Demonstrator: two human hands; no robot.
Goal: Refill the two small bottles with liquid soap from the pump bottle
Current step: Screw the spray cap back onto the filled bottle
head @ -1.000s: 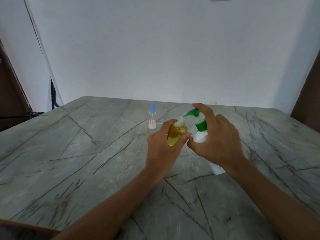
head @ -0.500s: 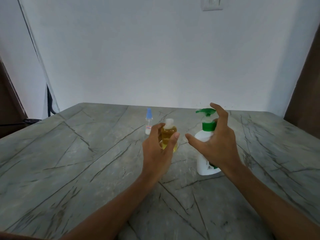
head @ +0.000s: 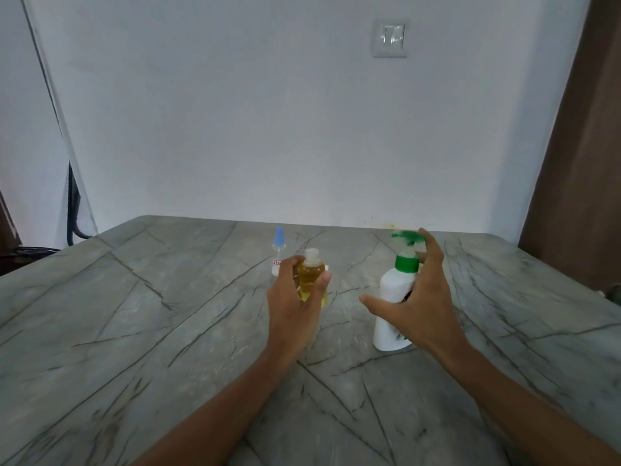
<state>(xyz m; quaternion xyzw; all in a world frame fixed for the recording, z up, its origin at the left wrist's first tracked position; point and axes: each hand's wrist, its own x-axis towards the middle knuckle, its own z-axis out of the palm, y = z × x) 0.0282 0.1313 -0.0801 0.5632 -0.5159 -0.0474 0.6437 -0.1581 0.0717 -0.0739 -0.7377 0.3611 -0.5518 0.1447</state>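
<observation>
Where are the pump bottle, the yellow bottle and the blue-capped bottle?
pump bottle (head: 393, 294): head view, on the white body below the green collar.
yellow bottle (head: 308, 274): head view, on the yellow body under its white cap.
blue-capped bottle (head: 277, 253): head view, on the pale body just below the blue cap.

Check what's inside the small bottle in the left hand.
Yellow liquid shows through the clear small bottle, reaching nearly to its white top. The left hand curls round it and covers the lower left part, so the contents there can't be seen.
</observation>
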